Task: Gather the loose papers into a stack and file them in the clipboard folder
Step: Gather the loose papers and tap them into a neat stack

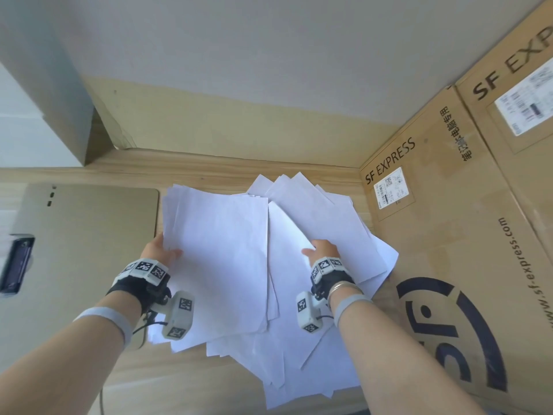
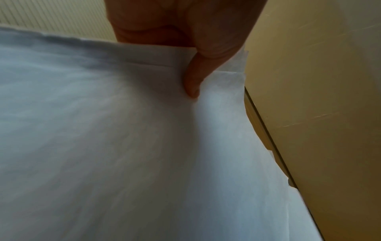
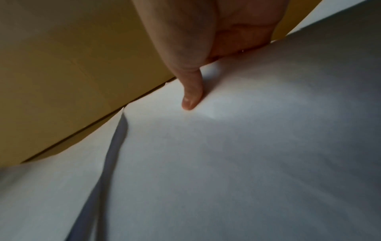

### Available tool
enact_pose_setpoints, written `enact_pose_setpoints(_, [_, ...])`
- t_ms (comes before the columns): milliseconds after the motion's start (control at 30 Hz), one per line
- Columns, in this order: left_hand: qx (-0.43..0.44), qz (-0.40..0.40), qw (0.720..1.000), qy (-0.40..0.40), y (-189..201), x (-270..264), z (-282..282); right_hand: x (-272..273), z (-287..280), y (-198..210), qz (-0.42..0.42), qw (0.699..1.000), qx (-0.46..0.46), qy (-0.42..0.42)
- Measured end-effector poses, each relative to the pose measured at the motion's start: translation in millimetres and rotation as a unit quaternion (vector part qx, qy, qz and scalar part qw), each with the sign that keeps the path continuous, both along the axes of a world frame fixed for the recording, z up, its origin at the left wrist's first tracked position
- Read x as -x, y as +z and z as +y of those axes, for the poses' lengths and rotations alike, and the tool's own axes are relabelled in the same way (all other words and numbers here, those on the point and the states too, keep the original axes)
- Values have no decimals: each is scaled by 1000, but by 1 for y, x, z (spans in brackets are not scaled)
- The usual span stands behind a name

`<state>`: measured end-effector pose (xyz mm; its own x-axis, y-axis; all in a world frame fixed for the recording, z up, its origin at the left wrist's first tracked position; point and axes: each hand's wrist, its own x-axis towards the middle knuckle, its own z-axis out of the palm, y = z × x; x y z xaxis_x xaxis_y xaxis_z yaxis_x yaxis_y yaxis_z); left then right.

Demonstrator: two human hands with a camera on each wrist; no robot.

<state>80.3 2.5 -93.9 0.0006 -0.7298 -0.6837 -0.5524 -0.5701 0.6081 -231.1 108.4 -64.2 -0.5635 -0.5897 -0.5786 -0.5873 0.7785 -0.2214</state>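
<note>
The left hand [image 1: 158, 250] holds the left edge of a sheaf of white papers [image 1: 221, 253]: its thumb [image 2: 193, 81] lies on top of the sheets and the other fingers are under them, so the hand pinches the sheaf. The right hand [image 1: 324, 250] grips another bunch of sheets [image 1: 338, 223] in the same way; in the right wrist view its thumb [image 3: 191, 96] presses on the top sheet, and the fingers below are hidden by the paper. Both bunches overlap in the middle. Under and around them more loose sheets [image 1: 287, 363] lie fanned out on the wooden tabletop [image 1: 191, 384], reaching toward its near edge and toward its far edge. The clipboard folder [image 1: 80, 244] lies flat at the left side of the tabletop, just beside the papers, with its dark clip [image 1: 16, 265] at the left end. Large cardboard boxes [image 1: 454, 235] printed "SF EXPRESS" stand at the right side, touching the paper pile.
</note>
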Motion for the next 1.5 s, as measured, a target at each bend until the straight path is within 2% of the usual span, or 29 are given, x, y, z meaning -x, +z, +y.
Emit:
enact_pose_setpoints(133, [-6,-4,1000,6,1,-1,-1,31,7,17,2,992,74,-103])
enact_pose_setpoints(267, [-14,-14,1000,2,0,-4,-2,64,13,34,10,969,156,-190])
enact_pose_setpoints(400, [-15,-15,1000,1,2,-3,-2,70,13,40,3,948,222,-229])
enact_pose_setpoints(500, [-7,-6,1000,3,3,0,1,37,1,41,-32,961,204,-182])
enact_pose_setpoints(633, [-2,-9,1000,-2,6,6,1,-27,-12,15,-61,985,143,-70])
enact_pose_setpoints(833, [0,6,1000,-5,11,9,8,-81,-22,-3,-112,987,113,-13])
enact_pose_setpoints(967, [8,6,1000,19,8,1,9,-49,-34,1,-101,985,140,-30])
enact_pose_setpoints(1100, [9,13,999,39,5,-6,6,10,-53,2,-4,994,13,110])
enact_pose_setpoints(1233, [9,17,998,53,0,-7,4,31,-67,2,58,963,-67,254])
enact_pose_setpoints(1400, [4,28,997,71,-5,-5,2,39,-73,-4,118,936,-89,319])
enact_pose_setpoints(1500, [-2,41,996,81,-7,-5,3,43,-76,-3,120,927,-126,332])
